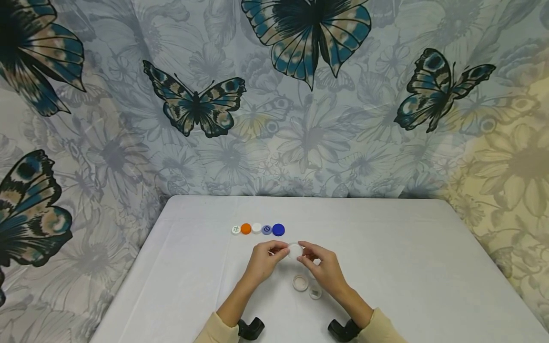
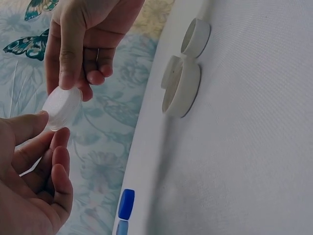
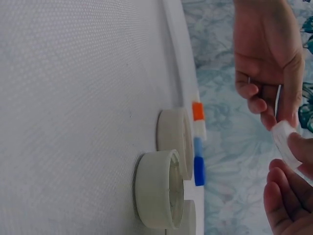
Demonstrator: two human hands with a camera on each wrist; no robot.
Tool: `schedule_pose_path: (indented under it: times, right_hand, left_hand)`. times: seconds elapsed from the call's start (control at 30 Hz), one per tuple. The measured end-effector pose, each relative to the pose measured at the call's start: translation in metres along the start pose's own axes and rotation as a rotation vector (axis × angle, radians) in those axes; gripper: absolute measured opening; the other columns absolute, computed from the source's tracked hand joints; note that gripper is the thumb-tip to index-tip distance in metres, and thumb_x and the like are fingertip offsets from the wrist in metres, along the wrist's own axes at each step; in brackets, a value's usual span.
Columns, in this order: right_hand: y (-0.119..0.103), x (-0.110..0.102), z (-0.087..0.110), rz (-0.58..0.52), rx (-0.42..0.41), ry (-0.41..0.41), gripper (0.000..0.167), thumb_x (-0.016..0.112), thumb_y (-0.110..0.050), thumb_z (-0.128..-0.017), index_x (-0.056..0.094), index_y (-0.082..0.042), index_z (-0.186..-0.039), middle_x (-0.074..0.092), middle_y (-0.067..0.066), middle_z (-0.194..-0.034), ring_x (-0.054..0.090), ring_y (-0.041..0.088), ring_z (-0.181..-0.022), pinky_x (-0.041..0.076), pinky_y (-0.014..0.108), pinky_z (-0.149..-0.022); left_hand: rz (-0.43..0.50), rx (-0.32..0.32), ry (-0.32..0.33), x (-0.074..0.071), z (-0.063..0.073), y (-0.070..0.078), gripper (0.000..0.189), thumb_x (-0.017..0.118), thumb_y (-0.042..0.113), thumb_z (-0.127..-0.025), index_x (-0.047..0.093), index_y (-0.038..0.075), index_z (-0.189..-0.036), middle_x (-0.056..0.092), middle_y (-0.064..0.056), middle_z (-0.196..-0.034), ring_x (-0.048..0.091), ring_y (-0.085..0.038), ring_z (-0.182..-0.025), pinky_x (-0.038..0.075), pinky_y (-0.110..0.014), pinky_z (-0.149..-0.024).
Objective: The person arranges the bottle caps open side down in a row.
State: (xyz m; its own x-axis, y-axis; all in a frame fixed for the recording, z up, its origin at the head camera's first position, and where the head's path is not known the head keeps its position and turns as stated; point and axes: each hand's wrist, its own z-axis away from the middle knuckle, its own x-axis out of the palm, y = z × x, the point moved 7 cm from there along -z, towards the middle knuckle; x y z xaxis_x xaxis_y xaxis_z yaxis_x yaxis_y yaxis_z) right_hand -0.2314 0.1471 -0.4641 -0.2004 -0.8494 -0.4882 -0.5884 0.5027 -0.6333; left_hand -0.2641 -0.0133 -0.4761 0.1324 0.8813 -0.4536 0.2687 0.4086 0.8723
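Note:
Between both hands, above the table, is a white bottle cap, tilted with its flat face showing. My left hand pinches its left edge between thumb and fingertips. On the opposite edge, my right hand pinches the same cap. Below the hands lie a larger white cap, hollow side up, and another white cap beside it. A further white cap shows partly hidden behind the larger one in the left wrist view.
Farther back, a row of caps runs left to right: white with dark print, orange, white, light blue and dark blue. They lie on a white-covered table before a butterfly-patterned cloth.

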Motion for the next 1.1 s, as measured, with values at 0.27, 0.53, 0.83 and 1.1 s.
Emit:
schedule_pose_path:
  times: [0.27,0.53,0.83,1.1]
  right_hand:
    - [-0.0008,0.0021,-0.0014,0.050,-0.001,-0.014,0.043,0.084,0.003,-0.067,0.071,0.002,-0.108,0.063,0.006,-0.089,0.058,0.016,-0.070,0.053,0.025,-0.061]
    - [-0.0026,0.0041,-0.0019,0.092,0.017,-0.012,0.045,0.085,0.002,-0.065,0.071,0.000,-0.107,0.062,0.005,-0.091,0.058,0.019,-0.071,0.053,0.025,-0.061]
    - [-0.0036,0.0051,-0.0012,0.106,0.027,-0.026,0.043,0.085,-0.001,-0.067,0.070,0.002,-0.107,0.062,0.005,-0.091,0.058,0.022,-0.072,0.053,0.024,-0.061]
    - [-0.0010,0.0033,-0.0060,0.098,0.072,-0.060,0.041,0.085,-0.004,-0.068,0.071,0.003,-0.106,0.062,0.008,-0.087,0.059,0.022,-0.071,0.053,0.025,-0.060]
  left_hand:
    - [0.091,-0.048,-0.003,0.0028,-0.0016,-0.0068,0.022,0.070,0.019,-0.090,0.071,0.002,-0.103,0.074,-0.012,-0.085,0.059,-0.005,-0.071,0.047,-0.017,-0.062]
    - [0.106,-0.063,-0.008,0.0028,-0.0024,-0.0098,0.020,0.070,0.018,-0.089,0.071,0.001,-0.101,0.073,-0.012,-0.084,0.059,-0.007,-0.070,0.047,-0.017,-0.061]
    - [0.091,-0.064,-0.041,0.0033,-0.0021,-0.0097,0.022,0.070,0.019,-0.090,0.071,0.001,-0.102,0.073,-0.012,-0.086,0.060,-0.007,-0.072,0.048,-0.017,-0.062]
    - [0.048,-0.043,-0.104,0.0028,-0.0026,-0.0062,0.028,0.076,0.016,-0.084,0.071,0.002,-0.108,0.073,-0.009,-0.088,0.057,-0.003,-0.073,0.047,-0.016,-0.065]
